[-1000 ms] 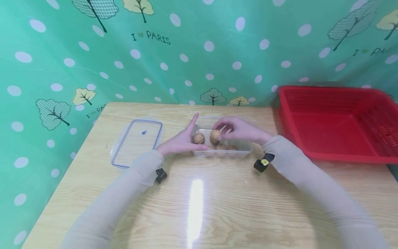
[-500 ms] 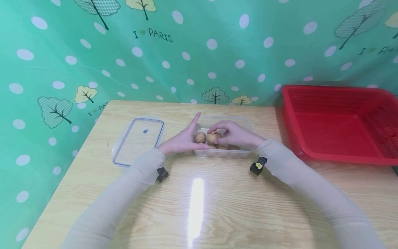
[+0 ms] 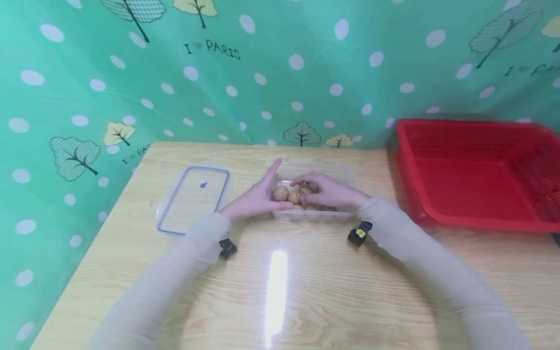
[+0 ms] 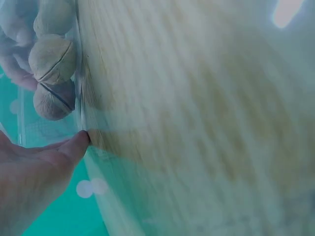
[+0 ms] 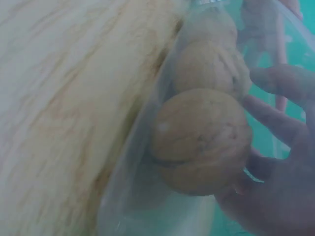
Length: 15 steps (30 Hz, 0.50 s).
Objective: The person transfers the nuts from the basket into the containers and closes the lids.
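Observation:
A clear plastic container [image 3: 337, 214] stands at the back middle of the table with several walnuts [image 3: 281, 193] inside. My left hand [image 3: 253, 198] holds the container's left end. Its thumb lies along the front wall, and the index finger points up at the back corner. In the left wrist view, the thumb tip touches the wall's edge. My right hand [image 3: 328, 189] reaches into the container, its curved fingers around a walnut [image 3: 294, 197] beside others. The right wrist view shows walnuts [image 5: 202, 142] lined along the front wall, fingertips against one. The right palm partly hides the walnuts.
A clear lid with a blue seal [image 3: 192, 201] lies on the table left of the container. A large red plastic basket [image 3: 415, 194] stands at the right. Behind the wooden table [image 3: 332, 291] hangs a green patterned cloth [image 3: 262, 73].
My right hand has moved left and down into the container, lowering a walnut beside the leftmost one. The left hand has kept its place at the container's left end.

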Each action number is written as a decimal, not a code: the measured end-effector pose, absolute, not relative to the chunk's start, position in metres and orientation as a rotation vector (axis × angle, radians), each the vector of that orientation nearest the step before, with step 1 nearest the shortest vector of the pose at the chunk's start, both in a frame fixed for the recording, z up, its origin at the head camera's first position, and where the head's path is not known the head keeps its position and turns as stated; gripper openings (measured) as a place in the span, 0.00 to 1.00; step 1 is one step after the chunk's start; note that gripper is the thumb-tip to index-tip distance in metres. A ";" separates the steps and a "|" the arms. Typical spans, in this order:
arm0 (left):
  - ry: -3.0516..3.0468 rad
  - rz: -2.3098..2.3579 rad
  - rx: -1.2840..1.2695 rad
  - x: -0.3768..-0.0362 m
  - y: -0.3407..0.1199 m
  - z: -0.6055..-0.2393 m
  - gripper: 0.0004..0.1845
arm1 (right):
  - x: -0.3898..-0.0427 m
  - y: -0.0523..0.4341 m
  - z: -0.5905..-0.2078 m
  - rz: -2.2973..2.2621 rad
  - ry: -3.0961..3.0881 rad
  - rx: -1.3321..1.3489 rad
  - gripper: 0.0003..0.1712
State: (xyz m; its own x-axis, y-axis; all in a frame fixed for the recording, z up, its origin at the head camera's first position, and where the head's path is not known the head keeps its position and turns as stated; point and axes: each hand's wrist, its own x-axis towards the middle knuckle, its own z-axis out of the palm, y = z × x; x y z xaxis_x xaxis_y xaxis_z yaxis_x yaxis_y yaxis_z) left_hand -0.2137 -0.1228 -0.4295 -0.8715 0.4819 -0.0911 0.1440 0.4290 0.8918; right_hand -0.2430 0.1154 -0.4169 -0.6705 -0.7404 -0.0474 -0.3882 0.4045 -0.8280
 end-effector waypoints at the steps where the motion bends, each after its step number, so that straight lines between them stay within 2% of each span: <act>1: 2.383 1.412 0.542 -0.213 -0.123 -0.430 0.62 | -0.243 0.116 -0.416 -1.189 2.257 -0.949 0.25; 8: 2.517 1.360 0.558 -0.207 -0.130 -0.432 0.49 | -0.237 0.119 -0.401 -1.278 2.304 -0.778 0.25; 15: 2.576 1.424 0.605 -0.196 -0.150 -0.425 0.36 | -0.239 0.125 -0.392 -1.350 2.336 -0.898 0.22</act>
State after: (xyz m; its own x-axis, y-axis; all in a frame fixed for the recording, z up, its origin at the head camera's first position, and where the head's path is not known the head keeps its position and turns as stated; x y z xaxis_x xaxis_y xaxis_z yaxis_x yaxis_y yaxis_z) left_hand -0.1958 -0.1498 -0.4247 -0.9101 0.4079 0.0732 0.2789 0.4723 0.8362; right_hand -0.2392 0.1246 -0.3923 -0.7607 -0.6471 0.0517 -0.3679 0.3641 -0.8556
